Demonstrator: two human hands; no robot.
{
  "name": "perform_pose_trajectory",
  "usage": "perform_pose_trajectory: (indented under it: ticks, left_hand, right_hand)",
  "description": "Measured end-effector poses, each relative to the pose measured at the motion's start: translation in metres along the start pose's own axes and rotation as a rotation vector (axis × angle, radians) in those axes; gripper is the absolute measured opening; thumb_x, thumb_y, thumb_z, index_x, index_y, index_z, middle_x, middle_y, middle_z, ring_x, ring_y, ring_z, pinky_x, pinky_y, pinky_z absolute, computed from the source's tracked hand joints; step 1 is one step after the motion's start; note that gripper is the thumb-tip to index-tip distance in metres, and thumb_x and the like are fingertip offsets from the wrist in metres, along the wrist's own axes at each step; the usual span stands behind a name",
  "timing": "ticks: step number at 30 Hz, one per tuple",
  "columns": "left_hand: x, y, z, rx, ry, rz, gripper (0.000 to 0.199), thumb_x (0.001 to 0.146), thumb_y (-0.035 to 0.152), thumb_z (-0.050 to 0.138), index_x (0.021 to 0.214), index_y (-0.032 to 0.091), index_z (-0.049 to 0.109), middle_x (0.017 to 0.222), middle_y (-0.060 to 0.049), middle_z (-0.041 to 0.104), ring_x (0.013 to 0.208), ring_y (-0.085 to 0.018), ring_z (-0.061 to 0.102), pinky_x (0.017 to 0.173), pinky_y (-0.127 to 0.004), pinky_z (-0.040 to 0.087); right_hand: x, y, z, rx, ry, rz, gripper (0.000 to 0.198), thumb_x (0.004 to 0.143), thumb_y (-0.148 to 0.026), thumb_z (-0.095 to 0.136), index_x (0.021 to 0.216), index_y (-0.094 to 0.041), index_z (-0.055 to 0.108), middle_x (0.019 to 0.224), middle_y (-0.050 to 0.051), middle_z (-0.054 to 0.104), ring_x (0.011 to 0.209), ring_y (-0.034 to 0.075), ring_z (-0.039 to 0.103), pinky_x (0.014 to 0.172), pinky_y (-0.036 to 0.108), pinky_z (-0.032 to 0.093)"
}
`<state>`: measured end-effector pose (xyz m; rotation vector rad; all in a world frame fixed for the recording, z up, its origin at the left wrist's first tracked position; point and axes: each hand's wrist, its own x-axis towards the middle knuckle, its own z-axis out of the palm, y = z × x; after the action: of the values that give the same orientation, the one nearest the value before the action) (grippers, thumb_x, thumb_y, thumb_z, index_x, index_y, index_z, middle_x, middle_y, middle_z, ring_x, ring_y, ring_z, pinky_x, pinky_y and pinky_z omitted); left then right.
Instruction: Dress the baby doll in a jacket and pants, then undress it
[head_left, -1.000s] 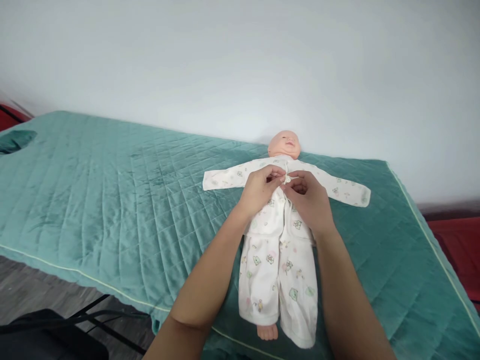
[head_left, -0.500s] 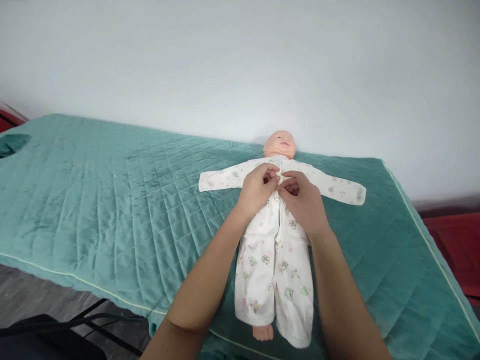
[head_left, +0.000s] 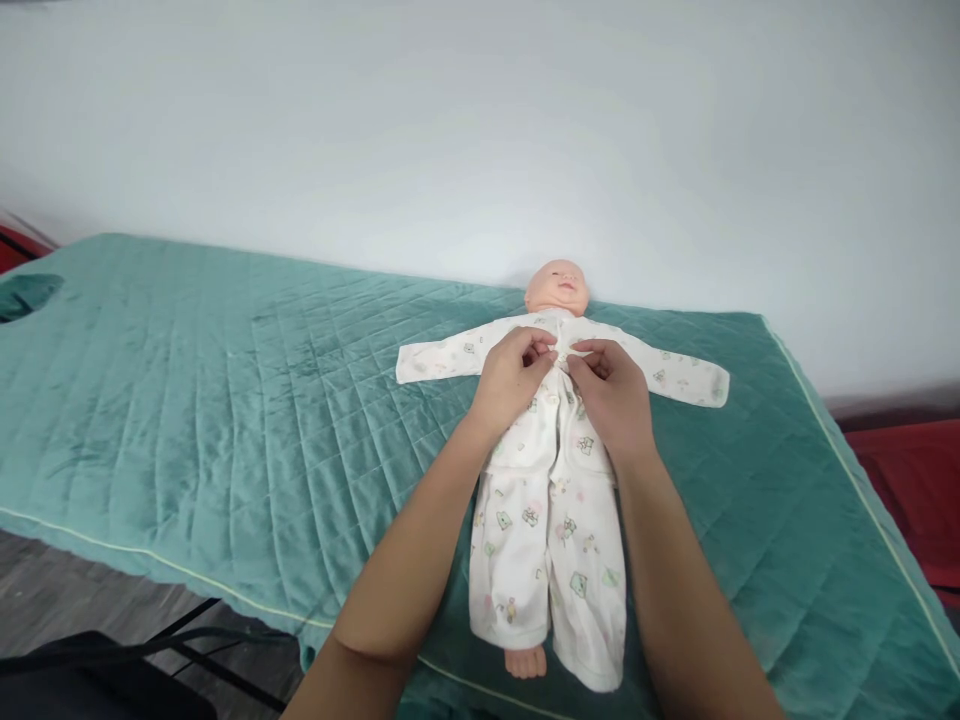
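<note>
A baby doll (head_left: 556,287) lies on its back, wearing a white printed jacket (head_left: 517,440) and matching trousers (head_left: 511,560). Both sleeves stretch out sideways. At the chest, my left hand (head_left: 517,375) pinches the jacket's front edge between thumb and fingers. Opposite it, my right hand (head_left: 611,390) pinches the other side of the same opening, close to a small button. Below the hands the jacket front hangs slightly parted. One foot (head_left: 525,661) shows under a trouser leg; the other foot is hidden.
The doll lies on a bed with a quilted green cover (head_left: 262,420), which has a hole at the far left. A pale wall (head_left: 450,130) stands behind. Red objects (head_left: 911,490) sit past the right edge. A dark item (head_left: 97,680) is at the lower left.
My right hand has shifted slightly right and up, leaving a wider gap between the two hands. My left hand stays nearly in place at the jacket front.
</note>
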<state>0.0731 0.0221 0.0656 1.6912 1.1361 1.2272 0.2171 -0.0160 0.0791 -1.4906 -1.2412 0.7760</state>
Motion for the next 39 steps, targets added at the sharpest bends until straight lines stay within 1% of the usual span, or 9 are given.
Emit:
perform_pose_trajectory:
  ticks: [10, 14, 17, 20, 23, 28, 31, 35, 39]
  left_hand:
    - [-0.003, 0.001, -0.001, -0.013, -0.009, -0.014, 0.016, 0.087, 0.020, 0.061, 0.102, 0.020, 0.067, 0.094, -0.002, 0.066, 0.080, -0.012, 0.059, 0.075, -0.025, 0.047]
    - [-0.007, 0.018, -0.019, 0.021, -0.131, -0.010, 0.011, 0.088, 0.023, 0.060, 0.096, 0.019, 0.067, 0.091, -0.002, 0.065, 0.078, -0.012, 0.058, 0.072, -0.025, 0.046]
    - [-0.011, 0.035, -0.036, 0.069, -0.299, -0.019, 0.013, 0.090, 0.028, 0.058, 0.090, 0.019, 0.068, 0.086, -0.001, 0.065, 0.075, -0.013, 0.057, 0.068, -0.026, 0.045]
    - [-0.014, 0.043, -0.045, 0.146, -0.458, -0.004, 0.012, 0.087, 0.026, 0.060, 0.091, 0.021, 0.070, 0.086, -0.001, 0.065, 0.075, -0.014, 0.057, 0.066, -0.026, 0.044]
    - [-0.015, 0.041, -0.043, 0.234, -0.498, 0.049, 0.010, 0.084, 0.021, 0.060, 0.087, 0.022, 0.070, 0.086, -0.001, 0.063, 0.078, -0.015, 0.057, 0.066, -0.026, 0.044]
    - [-0.014, 0.036, -0.039, 0.305, -0.505, 0.124, 0.010, 0.086, 0.020, 0.058, 0.083, 0.022, 0.068, 0.088, -0.002, 0.062, 0.080, -0.015, 0.057, 0.067, -0.026, 0.043]
    - [-0.015, 0.039, -0.042, 0.259, -0.504, 0.089, 0.010, 0.088, 0.021, 0.057, 0.081, 0.021, 0.065, 0.083, -0.001, 0.061, 0.074, -0.014, 0.054, 0.065, -0.026, 0.041]
    - [-0.017, 0.045, -0.042, 0.094, -0.559, -0.009, 0.011, 0.091, 0.026, 0.056, 0.084, 0.020, 0.062, 0.074, 0.002, 0.059, 0.064, -0.011, 0.050, 0.060, -0.025, 0.039]
    - [-0.018, 0.043, -0.038, -0.067, -0.591, -0.080, 0.013, 0.092, 0.031, 0.058, 0.087, 0.019, 0.060, 0.073, 0.002, 0.059, 0.063, -0.010, 0.050, 0.057, -0.023, 0.039]
  right_hand:
    - [0.002, 0.003, 0.002, 0.034, -0.001, -0.004, 0.021, 0.082, -0.035, 0.069, 0.099, -0.022, 0.067, 0.067, -0.005, 0.057, 0.062, 0.012, 0.051, 0.061, 0.027, 0.040]
    - [0.000, -0.003, -0.011, 0.079, -0.052, -0.036, 0.020, 0.085, -0.039, 0.067, 0.095, -0.022, 0.064, 0.072, -0.003, 0.059, 0.066, 0.013, 0.053, 0.063, 0.027, 0.042]
    - [-0.010, -0.020, -0.031, -0.172, -0.191, -0.052, 0.031, 0.088, -0.051, 0.065, 0.079, -0.022, 0.059, 0.067, -0.003, 0.057, 0.061, 0.013, 0.049, 0.058, 0.028, 0.037]
    - [-0.021, -0.034, -0.042, -0.463, -0.350, -0.072, 0.038, 0.086, -0.057, 0.066, 0.073, -0.023, 0.053, 0.061, -0.003, 0.054, 0.056, 0.014, 0.044, 0.053, 0.029, 0.029]
    - [-0.027, -0.038, -0.038, -0.596, -0.355, -0.135, 0.032, 0.088, -0.044, 0.065, 0.072, -0.023, 0.047, 0.064, -0.001, 0.057, 0.056, 0.015, 0.044, 0.053, 0.030, 0.027]
    - [-0.025, -0.036, -0.032, -0.693, -0.361, -0.175, 0.028, 0.086, -0.023, 0.057, 0.066, -0.022, 0.038, 0.061, -0.002, 0.051, 0.054, 0.013, 0.037, 0.054, 0.030, 0.024]
    - [-0.020, -0.035, -0.040, -0.602, -0.417, -0.125, 0.027, 0.089, -0.028, 0.058, 0.066, -0.022, 0.045, 0.060, -0.003, 0.051, 0.055, 0.013, 0.040, 0.054, 0.029, 0.026]
    - [-0.011, -0.029, -0.053, -0.305, -0.504, 0.005, 0.029, 0.091, -0.044, 0.061, 0.073, -0.021, 0.057, 0.062, -0.003, 0.053, 0.057, 0.012, 0.045, 0.055, 0.027, 0.033]
    - [-0.006, -0.020, -0.053, -0.056, -0.563, 0.002, 0.035, 0.089, -0.052, 0.065, 0.076, -0.019, 0.063, 0.063, -0.001, 0.056, 0.062, 0.012, 0.053, 0.060, 0.026, 0.040]
